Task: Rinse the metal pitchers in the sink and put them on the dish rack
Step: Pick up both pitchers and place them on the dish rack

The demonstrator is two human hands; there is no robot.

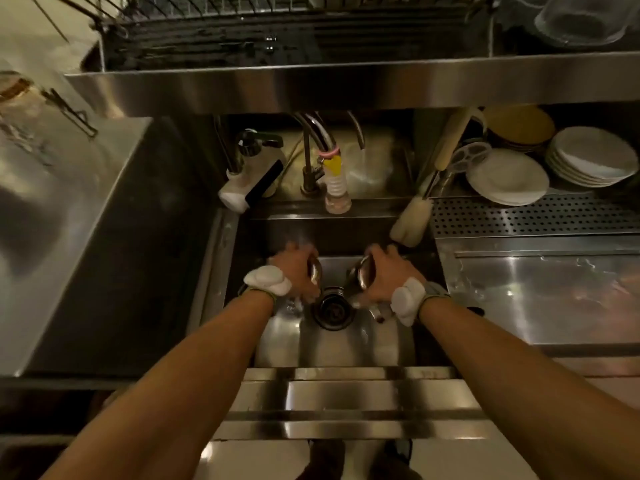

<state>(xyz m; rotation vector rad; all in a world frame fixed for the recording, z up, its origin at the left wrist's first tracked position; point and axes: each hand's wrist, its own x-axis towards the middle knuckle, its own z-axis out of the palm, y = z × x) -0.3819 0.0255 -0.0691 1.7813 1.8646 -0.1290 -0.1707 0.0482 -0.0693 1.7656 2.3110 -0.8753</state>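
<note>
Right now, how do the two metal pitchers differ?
The left shiny metal pitcher, gripped by the left hand, shows only a sliver, left of the round drain. The right shiny metal pitcher, gripped by the right hand, shows more body, right of the drain. Both are low in the steel sink.

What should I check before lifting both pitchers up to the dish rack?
1. Left hand grips left pitcher: ok.
2. Right hand grips right pitcher: ok.
3. Both pitchers held over the sink: ok.
4. Water off at faucet: cannot tell.
5. Pitchers rinsed clean: cannot tell, hands hide them.
6. Free space on dish rack: cannot tell, only its near edge shows.
</note>
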